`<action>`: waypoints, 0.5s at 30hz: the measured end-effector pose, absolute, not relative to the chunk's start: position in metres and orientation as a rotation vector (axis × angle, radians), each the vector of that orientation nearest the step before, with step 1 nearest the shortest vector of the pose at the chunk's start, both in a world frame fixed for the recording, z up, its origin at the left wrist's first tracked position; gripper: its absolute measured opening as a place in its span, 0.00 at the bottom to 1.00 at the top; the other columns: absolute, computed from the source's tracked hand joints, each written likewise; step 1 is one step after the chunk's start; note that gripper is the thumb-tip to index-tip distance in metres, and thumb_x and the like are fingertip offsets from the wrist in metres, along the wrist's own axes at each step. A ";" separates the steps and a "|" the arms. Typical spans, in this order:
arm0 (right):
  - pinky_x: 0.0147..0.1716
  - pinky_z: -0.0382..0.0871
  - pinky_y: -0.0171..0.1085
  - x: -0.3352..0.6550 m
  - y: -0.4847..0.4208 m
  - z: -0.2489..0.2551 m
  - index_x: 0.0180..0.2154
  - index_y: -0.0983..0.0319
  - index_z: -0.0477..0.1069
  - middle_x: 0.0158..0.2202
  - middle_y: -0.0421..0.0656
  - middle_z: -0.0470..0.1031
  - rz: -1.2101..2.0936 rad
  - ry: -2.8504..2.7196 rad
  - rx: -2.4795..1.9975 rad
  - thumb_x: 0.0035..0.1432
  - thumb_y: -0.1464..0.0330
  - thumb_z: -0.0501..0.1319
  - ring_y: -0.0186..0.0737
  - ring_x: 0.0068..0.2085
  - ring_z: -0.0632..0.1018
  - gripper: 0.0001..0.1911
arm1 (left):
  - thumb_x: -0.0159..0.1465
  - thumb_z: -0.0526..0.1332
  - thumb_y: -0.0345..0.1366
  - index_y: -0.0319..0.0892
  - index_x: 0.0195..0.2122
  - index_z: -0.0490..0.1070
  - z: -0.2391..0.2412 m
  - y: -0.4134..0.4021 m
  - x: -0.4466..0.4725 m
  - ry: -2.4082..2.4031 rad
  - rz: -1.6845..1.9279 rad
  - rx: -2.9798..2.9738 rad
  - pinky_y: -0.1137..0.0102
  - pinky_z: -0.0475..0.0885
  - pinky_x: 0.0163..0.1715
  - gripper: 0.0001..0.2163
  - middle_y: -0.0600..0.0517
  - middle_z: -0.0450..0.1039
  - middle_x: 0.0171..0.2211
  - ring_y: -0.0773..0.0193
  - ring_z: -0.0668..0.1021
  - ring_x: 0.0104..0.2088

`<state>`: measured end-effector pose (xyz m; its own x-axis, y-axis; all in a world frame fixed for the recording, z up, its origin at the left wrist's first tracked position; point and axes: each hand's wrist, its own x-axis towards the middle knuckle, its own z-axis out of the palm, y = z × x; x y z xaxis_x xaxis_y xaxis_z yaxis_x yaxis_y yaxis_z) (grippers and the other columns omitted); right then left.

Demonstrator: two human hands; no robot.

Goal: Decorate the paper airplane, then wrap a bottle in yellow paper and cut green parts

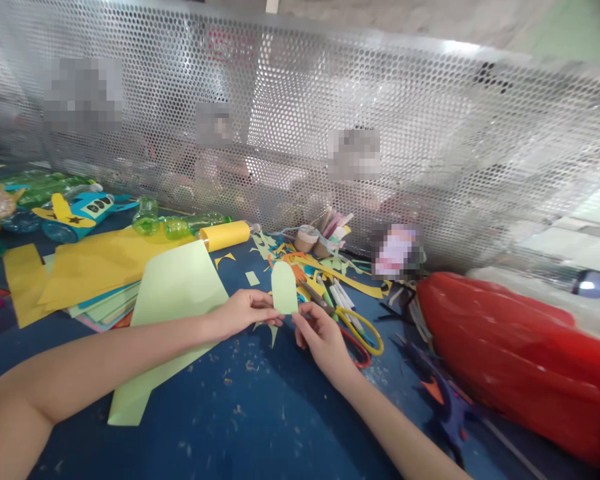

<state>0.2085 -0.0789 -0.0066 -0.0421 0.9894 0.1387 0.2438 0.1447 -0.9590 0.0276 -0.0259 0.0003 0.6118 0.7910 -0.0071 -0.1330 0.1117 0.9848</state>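
Observation:
A small pale green paper cutout [284,288], rounded at the top and straight at the bottom, is held upright above the blue table. My left hand [247,312] pinches its lower left corner, and my right hand [323,337] has thumb and finger closed at its lower right corner. Beneath my left forearm lies a large light green paper sheet [173,313]. Just past my right hand rest scissors with yellow and red handles [375,340], partly hidden by that hand. Several markers [347,300] lie beside the scissors.
Yellow sheets [90,267] cover other coloured paper at left. Behind them are green bottles [147,215], a yellow-wrapped bottle [225,236] and a blue bottle plane [87,210]. A purple glue gun [447,400] and red plastic bag [510,353] sit at right. A perforated metal panel [300,113] stands behind.

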 end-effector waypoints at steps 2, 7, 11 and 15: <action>0.18 0.58 0.30 0.208 -0.079 -0.005 0.32 0.59 0.61 0.13 0.31 0.62 0.996 -1.450 -1.268 0.56 0.52 0.58 0.30 0.16 0.64 0.17 | 0.52 0.69 0.40 0.34 0.35 0.76 0.002 -0.026 0.028 0.648 0.754 1.275 0.68 0.74 0.41 0.14 0.45 0.79 0.33 0.61 0.81 0.35; 0.19 0.60 0.31 0.209 -0.078 -0.007 0.32 0.60 0.64 0.16 0.32 0.63 1.028 -1.503 -1.284 0.54 0.53 0.61 0.30 0.18 0.65 0.17 | 0.53 0.68 0.38 0.35 0.34 0.75 0.002 -0.027 0.027 0.632 0.765 1.309 0.69 0.74 0.40 0.12 0.47 0.79 0.32 0.63 0.80 0.34; 0.20 0.62 0.33 0.211 -0.076 -0.014 0.32 0.61 0.68 0.20 0.36 0.67 0.985 -1.588 -1.315 0.53 0.54 0.62 0.32 0.19 0.66 0.17 | 0.54 0.67 0.38 0.36 0.34 0.75 0.000 -0.027 0.026 0.611 0.740 1.381 0.69 0.74 0.39 0.11 0.48 0.79 0.32 0.63 0.80 0.33; 0.20 0.62 0.33 0.212 -0.075 -0.014 0.32 0.61 0.69 0.20 0.36 0.67 0.956 -1.612 -1.308 0.53 0.53 0.62 0.32 0.19 0.66 0.17 | 0.55 0.67 0.39 0.36 0.35 0.75 -0.002 -0.026 0.025 0.620 0.724 1.421 0.67 0.74 0.40 0.12 0.47 0.79 0.33 0.61 0.80 0.34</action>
